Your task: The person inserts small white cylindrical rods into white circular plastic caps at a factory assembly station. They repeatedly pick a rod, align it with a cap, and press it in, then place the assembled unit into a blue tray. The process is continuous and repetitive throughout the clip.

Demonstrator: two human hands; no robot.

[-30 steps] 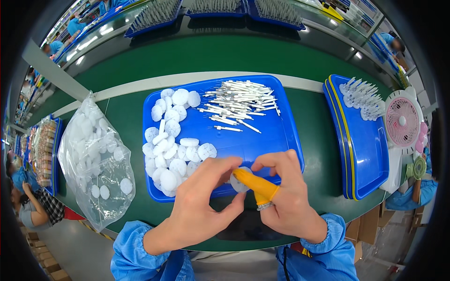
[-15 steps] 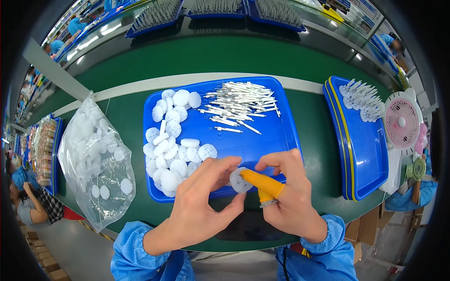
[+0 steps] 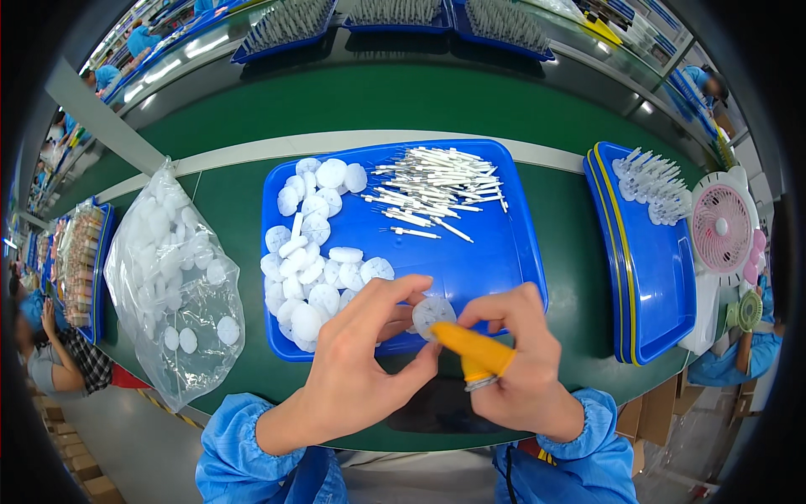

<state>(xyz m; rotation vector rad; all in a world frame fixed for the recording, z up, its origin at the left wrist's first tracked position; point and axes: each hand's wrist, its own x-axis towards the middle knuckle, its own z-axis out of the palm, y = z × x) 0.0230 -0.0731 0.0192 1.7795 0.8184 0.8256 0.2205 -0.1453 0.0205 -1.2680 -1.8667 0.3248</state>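
Both hands meet over the near edge of the blue tray [image 3: 504, 252]. The left hand [image 3: 357, 370] and right hand [image 3: 525, 370] pinch one small white disc [image 3: 433, 314] between their fingertips, the right thumb wearing an orange finger cover [image 3: 470, 349]. A heap of white discs [image 3: 306, 252] fills the tray's left side, thin white sticks [image 3: 437, 189] lie near its far edge.
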